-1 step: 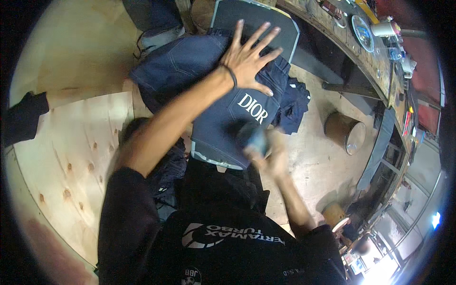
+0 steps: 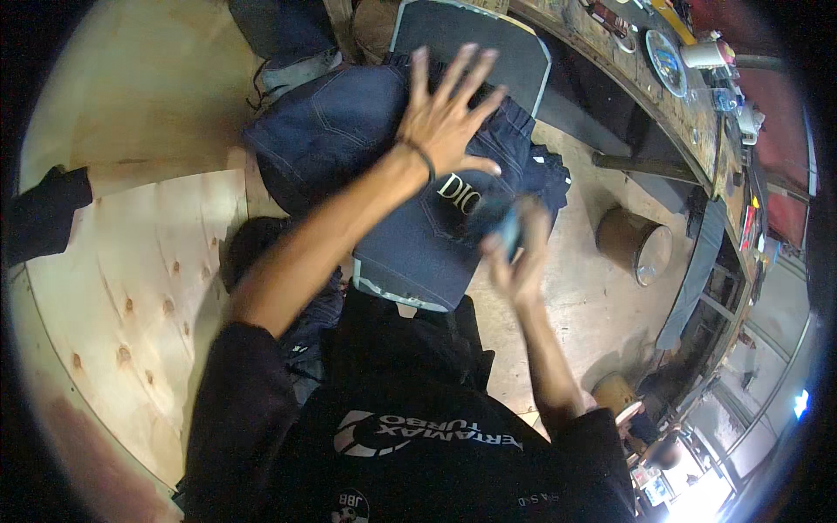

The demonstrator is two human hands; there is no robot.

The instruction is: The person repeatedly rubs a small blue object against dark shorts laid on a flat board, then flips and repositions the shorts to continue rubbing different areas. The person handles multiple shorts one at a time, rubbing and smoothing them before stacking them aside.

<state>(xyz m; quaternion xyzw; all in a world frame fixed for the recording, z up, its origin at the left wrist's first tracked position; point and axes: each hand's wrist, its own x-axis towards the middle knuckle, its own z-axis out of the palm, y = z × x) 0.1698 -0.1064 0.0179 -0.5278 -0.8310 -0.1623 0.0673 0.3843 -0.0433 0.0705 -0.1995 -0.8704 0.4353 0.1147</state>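
Dark blue denim shorts [image 2: 353, 109] lie spread over a dark padded board [image 2: 475, 39] with pale edges. White lettering [image 2: 453, 187] shows on a pocket, partly covered. My left hand [image 2: 446, 122] lies on the shorts just above that pocket, its fingers spread wide and holding nothing. My right hand [image 2: 521, 257] is closed round a rounded dark-blue object [image 2: 499, 220], smeared by motion, its kind unclear. That object is over the lettered pocket's right part; whether it touches the cloth I cannot tell.
More dark folded garments [image 2: 547, 179] are to the right of the board. Farther right stand a brown cylindrical drum [image 2: 632, 244] and a cluttered wooden workbench [image 2: 636, 74]. Dark cloth [image 2: 52, 213] hangs at the far left, beside a light plywood sheet [image 2: 139, 305].
My right hand and the rounded object have moved up and to the right, now covering part of the lettering. My left hand has shifted slightly left, still spread.
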